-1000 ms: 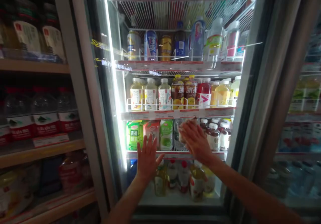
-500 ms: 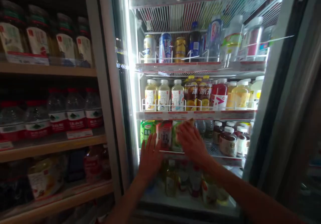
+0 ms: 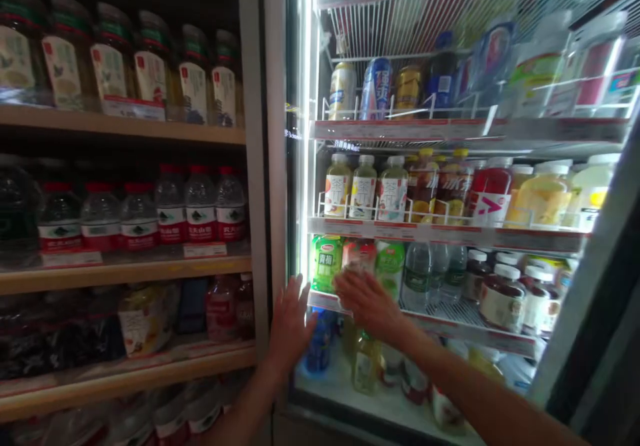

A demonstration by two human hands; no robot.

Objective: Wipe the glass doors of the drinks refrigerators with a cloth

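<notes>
Left grip (image 3: 290,319) spread flat and empty, fingers apart, low and left of the red carton (image 3: 359,256), beside the cooler frame (image 3: 274,166), seemingly for steadying. Right grip (image 3: 367,303) just below that carton, fingertips against its front; clasped on it or merely touching, impossible to tell. Carton upright on the wire shelf (image 3: 450,313), wedged between green cartons (image 3: 327,263), labels outward for reading.
</notes>
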